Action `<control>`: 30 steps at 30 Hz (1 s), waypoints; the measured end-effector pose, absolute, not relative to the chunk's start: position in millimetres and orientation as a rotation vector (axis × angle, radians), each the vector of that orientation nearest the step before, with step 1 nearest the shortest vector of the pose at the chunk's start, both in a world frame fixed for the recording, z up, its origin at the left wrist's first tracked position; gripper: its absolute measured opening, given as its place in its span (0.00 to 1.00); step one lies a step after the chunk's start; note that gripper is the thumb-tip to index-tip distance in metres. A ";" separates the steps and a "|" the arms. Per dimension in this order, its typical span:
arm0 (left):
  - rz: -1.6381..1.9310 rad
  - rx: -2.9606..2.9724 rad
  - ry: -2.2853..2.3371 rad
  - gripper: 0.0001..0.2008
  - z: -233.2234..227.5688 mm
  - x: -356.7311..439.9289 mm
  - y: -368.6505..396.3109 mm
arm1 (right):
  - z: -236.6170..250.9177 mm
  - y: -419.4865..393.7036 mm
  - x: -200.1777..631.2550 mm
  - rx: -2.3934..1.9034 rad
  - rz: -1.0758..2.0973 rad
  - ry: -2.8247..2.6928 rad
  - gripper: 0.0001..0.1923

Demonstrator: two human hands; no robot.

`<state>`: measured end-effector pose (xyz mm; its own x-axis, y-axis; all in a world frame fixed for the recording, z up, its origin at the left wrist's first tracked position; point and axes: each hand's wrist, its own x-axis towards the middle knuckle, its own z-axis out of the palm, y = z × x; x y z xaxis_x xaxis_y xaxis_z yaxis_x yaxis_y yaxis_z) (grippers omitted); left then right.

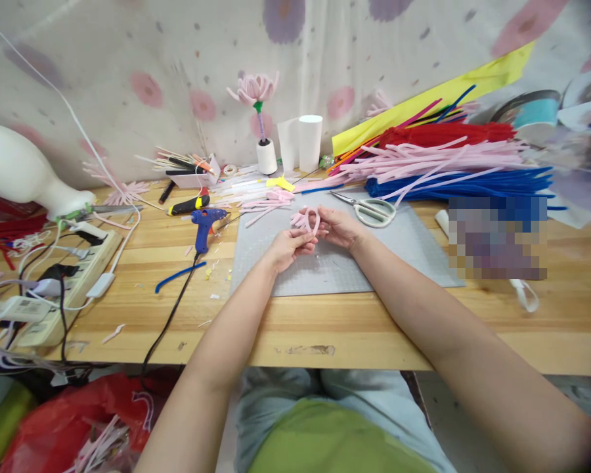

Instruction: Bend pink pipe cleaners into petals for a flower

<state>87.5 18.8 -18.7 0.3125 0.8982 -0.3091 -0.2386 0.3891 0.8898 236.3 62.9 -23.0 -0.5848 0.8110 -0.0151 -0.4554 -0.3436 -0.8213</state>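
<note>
- the left hand (289, 246) rests over the grey cutting mat (398, 256), its fingers curled shut around the lower end of a looped pink fuzzy pipe-cleaner piece (307, 220).
- the right hand (339, 226) meets it from the other side, thumb and fingers pinched closed on the same pink piece; how the strands are bent inside the grip is too small to tell.
- the pink piece sits between both hands, just above the mat's upper middle part.
- white-handled metal scissors (372, 209) lie on the mat's far edge, near the right hand.
- a blue hot glue gun (205, 225) stands just off the mat's left edge, its black cord trailing toward the table front.
- a bent blue pipe cleaner (179, 276) lies on the wooden table (325, 328), left of the mat.
- behind the mat are bundles of long red, pink and blue pipe cleaners (443, 164).
- a finished pink pipe-cleaner flower in a small white holder (261, 112) stands well behind the mat.
- a beige power strip with plugs (64, 282) lies far left of the mat.
</note>
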 end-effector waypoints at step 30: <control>0.870 1.077 1.072 0.11 -19.2 100.0 11.2 | -20.2 64.4 234.2 -0.757 1.787 -0.974 0.14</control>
